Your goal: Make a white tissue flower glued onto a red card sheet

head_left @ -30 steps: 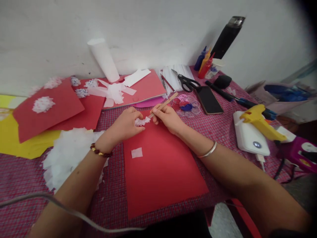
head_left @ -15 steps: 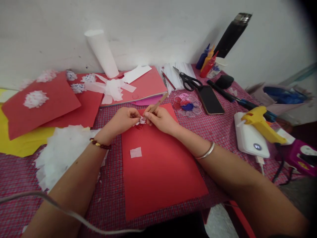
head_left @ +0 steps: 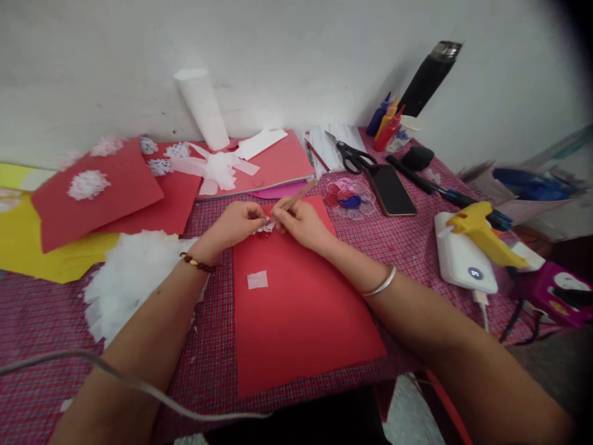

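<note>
My left hand is pinched on a small crumpled piece of pale tissue paper near the top of a red sheet of paper. Close beside it, my right hand grips a thin wooden stick, its upper end slanting up to the right; the fingers hide its lower end. A glossy red patch shows on the sheet just under the tissue. Lower on the same sheet lies a flat pale tissue square. A heap of white tissue squares sits left of the sheet, partly behind my left forearm.
Red cards with tissue puffs lie at the left. Behind the sheet are a white paper roll and scissors. To the right are a paint palette, a phone and a yellow glue gun. A cable crosses the foreground.
The view has shifted slightly, so the table items appear moved a little. Both hands stay together at the same spot on the red sheet, still holding the tissue and the stick.
</note>
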The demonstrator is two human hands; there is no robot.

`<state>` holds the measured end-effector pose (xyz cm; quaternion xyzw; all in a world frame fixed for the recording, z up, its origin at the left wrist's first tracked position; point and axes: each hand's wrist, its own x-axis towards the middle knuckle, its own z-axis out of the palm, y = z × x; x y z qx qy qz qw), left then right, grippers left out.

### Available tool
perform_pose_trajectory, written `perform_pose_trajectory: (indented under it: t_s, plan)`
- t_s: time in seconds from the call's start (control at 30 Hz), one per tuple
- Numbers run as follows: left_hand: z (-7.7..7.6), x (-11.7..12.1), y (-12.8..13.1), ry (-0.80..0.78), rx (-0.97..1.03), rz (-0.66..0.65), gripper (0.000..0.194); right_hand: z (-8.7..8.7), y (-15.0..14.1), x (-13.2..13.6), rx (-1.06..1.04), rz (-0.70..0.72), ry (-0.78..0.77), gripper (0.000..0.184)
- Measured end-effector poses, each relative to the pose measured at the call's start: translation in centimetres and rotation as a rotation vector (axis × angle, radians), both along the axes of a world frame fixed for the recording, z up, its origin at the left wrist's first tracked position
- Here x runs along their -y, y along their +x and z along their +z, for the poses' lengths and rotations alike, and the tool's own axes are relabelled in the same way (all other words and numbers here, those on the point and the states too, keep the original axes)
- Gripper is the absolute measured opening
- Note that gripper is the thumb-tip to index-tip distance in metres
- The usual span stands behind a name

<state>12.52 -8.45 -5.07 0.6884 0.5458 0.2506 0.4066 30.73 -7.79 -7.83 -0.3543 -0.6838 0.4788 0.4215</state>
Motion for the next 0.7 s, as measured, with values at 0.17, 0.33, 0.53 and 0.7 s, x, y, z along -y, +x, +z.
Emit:
perform_pose_trajectory:
  t_s: [0.17, 0.33, 0.53, 0.7]
  plan:
    - [0.3, 0.4, -0.2, 0.020, -0.004, 0.038, 0.018, 0.1, 0.8, -0.2, -0.313, -0.178, -0.297, 0.021]
    - [3.1, 4.2, -1.3, 0.213, -0.291, 0.088, 0.023, 0.0, 1.0, -0.1, -0.338, -0.114, -0.321, 0.022]
    - [3.3, 10.4, -1.0, 0.054, -0.566, -0.069, 0.024, 0.1, 0.8, 0.1, -0.307, -0.100, -0.313, 0.022]
    - [1.7, 11.3, -0.5, 0.001, -0.488, 0.013, 0.018, 0.4, 0.8, 1.0, -0.322, -0.068, -0.287, 0.022]
